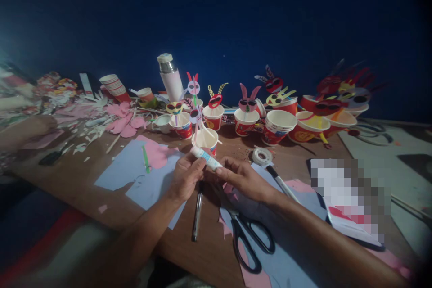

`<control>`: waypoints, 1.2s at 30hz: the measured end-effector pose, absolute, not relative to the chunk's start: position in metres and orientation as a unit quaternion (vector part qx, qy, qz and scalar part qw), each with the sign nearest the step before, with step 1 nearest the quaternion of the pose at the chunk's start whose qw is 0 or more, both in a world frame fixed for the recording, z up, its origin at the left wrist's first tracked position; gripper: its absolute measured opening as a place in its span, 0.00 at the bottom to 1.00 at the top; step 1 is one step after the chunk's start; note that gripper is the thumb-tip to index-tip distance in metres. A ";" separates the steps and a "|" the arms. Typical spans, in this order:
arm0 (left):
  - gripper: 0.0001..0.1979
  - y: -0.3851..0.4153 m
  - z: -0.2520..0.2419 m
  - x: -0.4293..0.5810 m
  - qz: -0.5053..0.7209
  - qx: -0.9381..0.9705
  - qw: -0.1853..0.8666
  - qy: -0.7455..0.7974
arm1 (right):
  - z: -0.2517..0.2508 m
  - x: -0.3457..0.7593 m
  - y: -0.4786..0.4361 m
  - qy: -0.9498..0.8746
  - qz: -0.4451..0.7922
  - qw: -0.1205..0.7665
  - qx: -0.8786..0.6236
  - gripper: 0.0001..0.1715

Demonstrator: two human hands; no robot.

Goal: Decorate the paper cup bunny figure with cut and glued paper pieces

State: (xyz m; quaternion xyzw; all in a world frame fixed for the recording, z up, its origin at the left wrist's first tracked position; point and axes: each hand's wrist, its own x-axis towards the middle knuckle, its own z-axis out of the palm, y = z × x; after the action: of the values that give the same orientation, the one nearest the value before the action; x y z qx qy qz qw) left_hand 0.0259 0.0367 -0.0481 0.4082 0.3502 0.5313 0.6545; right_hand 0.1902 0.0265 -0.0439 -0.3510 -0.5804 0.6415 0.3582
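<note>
Both my hands meet over the middle of the wooden table point(84, 180). My left hand point(185, 175) and my right hand point(241, 177) are closed on a small white glue tube point(205, 157), the left at its upper end, the right at its lower end. Just behind the tube stands a paper cup point(206, 138) with a paper mask on a stick. Under my hands lie a dark pen point(197, 209) and black-handled scissors point(248, 234) on blue and pink paper sheets point(141, 175).
A row of red and white paper cups point(278, 126) with paper masks on sticks lines the back. A flask point(170, 78), stacked cups point(114, 86) and pink paper scraps point(123, 121) lie back left. A tape roll point(262, 156) sits right of my hands. Blue wall behind.
</note>
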 end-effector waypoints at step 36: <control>0.15 0.038 -0.051 0.025 0.522 0.451 0.633 0.352 | -0.050 0.190 0.023 -0.698 0.415 0.355 -0.464 0.15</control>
State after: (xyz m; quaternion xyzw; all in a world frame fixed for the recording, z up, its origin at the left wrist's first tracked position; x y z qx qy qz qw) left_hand 0.0246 0.0385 -0.0506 0.4506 0.3521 0.5215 0.6332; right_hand 0.1901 0.0226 -0.0503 -0.4636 -0.6981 0.4148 0.3545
